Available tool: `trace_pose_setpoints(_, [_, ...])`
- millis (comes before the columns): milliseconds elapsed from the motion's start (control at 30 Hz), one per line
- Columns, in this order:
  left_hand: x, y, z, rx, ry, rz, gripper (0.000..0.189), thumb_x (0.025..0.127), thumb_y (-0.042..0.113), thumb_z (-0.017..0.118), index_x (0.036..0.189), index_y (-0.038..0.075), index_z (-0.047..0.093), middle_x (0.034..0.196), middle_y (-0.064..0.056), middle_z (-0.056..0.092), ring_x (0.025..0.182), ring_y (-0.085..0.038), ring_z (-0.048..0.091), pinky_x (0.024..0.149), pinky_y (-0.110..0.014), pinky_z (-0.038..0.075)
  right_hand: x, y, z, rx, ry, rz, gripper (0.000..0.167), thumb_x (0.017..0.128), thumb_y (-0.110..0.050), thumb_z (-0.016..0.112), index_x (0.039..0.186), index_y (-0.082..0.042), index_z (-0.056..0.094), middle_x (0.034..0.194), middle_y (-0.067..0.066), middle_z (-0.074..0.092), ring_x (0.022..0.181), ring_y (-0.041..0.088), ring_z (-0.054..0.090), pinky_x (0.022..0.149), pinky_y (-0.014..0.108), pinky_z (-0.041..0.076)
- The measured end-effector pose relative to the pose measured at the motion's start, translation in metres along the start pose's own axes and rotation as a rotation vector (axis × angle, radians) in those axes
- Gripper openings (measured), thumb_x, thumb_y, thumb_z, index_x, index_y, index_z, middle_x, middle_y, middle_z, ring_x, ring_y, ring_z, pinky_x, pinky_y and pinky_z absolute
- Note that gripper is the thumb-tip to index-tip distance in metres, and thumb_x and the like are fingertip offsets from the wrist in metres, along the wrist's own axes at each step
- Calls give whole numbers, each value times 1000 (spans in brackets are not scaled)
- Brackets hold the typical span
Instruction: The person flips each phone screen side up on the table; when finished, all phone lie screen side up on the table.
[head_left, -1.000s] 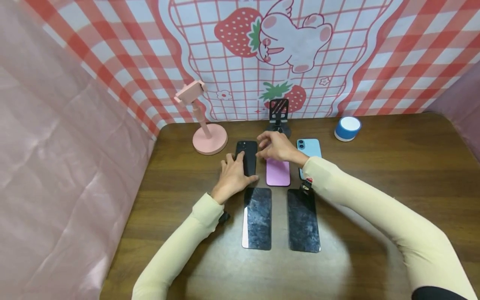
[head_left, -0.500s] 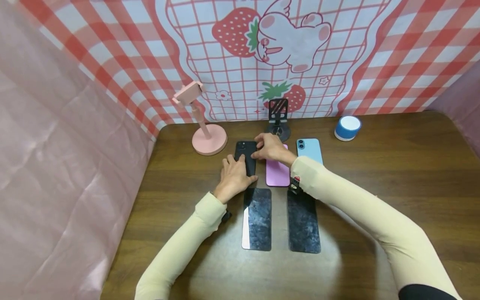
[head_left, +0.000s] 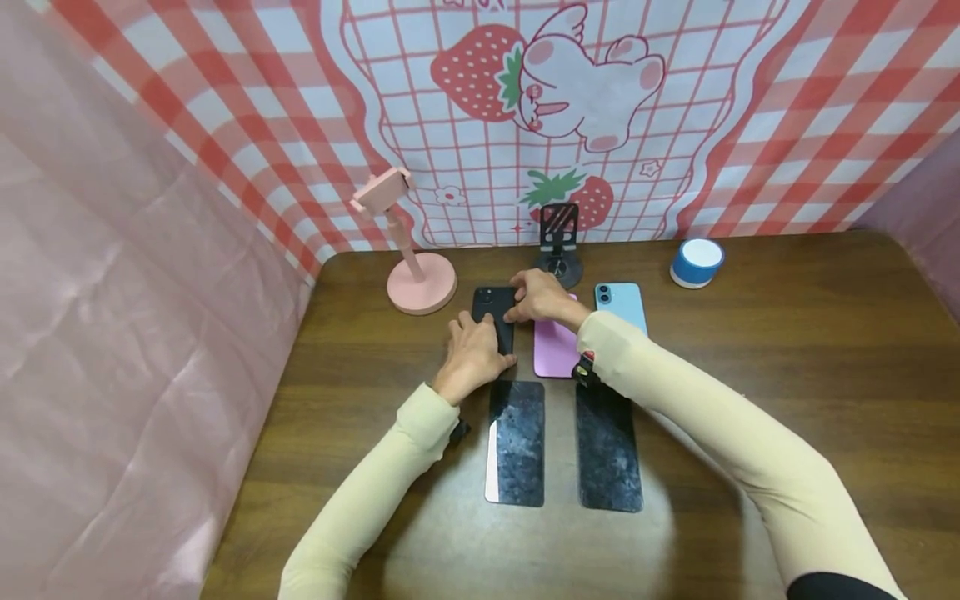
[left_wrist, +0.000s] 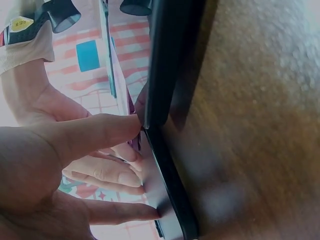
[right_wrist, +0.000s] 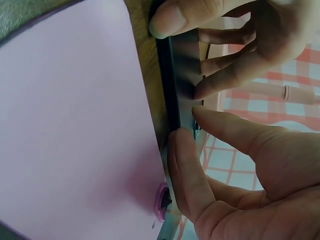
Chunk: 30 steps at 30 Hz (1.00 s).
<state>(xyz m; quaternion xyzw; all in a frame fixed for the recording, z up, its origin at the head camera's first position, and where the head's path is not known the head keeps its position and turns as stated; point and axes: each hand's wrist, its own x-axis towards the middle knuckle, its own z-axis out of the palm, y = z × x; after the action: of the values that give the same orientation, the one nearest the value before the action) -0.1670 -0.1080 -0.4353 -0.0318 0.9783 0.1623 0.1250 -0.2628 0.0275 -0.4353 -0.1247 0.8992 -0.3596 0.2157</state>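
In the head view a black phone (head_left: 497,302) lies on the wooden table with its camera side up. My left hand (head_left: 471,354) grips it across the lower part, thumb at the lower right corner and fingers over the back and left side. At its upper right edge, my right hand (head_left: 543,297) pinches with thumb and fingertips. Under the right wrist lies a purple phone (head_left: 553,350), partly covered. A light blue phone (head_left: 621,300) sits farther right, its lower part hidden by the sleeve. The right wrist view shows the black phone's edge (right_wrist: 172,95) between both hands' fingers.
Two glossy dark phone-shaped slabs (head_left: 517,442) lie nearer the front. Behind stand a pink phone stand (head_left: 422,285) at left and a black folding stand (head_left: 559,242) in the middle. A blue and white round container (head_left: 697,263) stands at back right.
My right hand has moved left and down from above the purple phone onto the black phone's right edge. The left hand stays on the black phone, hardly shifting.
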Motion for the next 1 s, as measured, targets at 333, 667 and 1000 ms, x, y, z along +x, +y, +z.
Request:
trace_pose_setpoints(333, [2, 2, -1, 2, -18, 0, 82, 86, 38, 86, 149, -1, 51, 138, -32, 46, 129, -49, 46, 102, -57, 52, 5, 5, -2, -43, 0, -29, 70, 82, -14, 86, 144, 1, 57, 124, 20, 70, 108, 31, 70, 103, 42, 53])
trace_pose_setpoints(667, [4, 1, -3, -38, -35, -34, 84, 85, 35, 87, 150, -2, 49, 143, -32, 44, 133, -51, 43, 103, -66, 50, 6, 3, -2, -57, 8, -42, 68, 81, -14, 87, 141, 2, 59, 122, 21, 71, 111, 32, 65, 104, 43, 52])
trace_pose_setpoints(1000, [0, -2, -2, -68, -28, -3, 80, 88, 32, 84, 152, 1, 48, 152, -30, 39, 135, -54, 41, 105, -69, 47, 4, 2, -2, -46, 7, -25, 69, 81, -16, 88, 141, 2, 59, 124, 21, 70, 114, 33, 65, 105, 43, 52])
